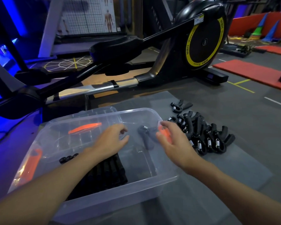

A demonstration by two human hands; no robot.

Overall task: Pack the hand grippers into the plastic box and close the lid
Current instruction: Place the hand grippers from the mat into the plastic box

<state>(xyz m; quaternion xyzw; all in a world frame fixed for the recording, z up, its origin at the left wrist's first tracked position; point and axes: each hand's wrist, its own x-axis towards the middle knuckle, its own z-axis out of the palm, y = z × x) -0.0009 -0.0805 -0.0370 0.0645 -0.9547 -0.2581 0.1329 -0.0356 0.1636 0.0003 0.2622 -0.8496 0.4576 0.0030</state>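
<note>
A clear plastic box point(167, 179) with orange clips stands open on a grey mat. Inside it, a row of black hand grippers point(113, 171) lies partly under my left forearm. One more hand gripper point(144, 137) shows blurred inside the box between my hands, and neither hand touches it. My left hand point(112, 140) hovers over the box's middle with loosely curled fingers, holding nothing. Over the box's right rim, my right hand point(172, 142) has relaxed fingers and is empty. A pile of black hand grippers point(206, 135) lies on the mat right of the box. The clear lid point(102, 112) sits behind the box.
A single hand gripper point(180, 105) lies apart, beyond the pile. A black elliptical trainer point(161, 51) stands just behind the box. Red mats point(250, 70) lie on the floor at the far right. The grey mat point(217, 172) extends right of the box.
</note>
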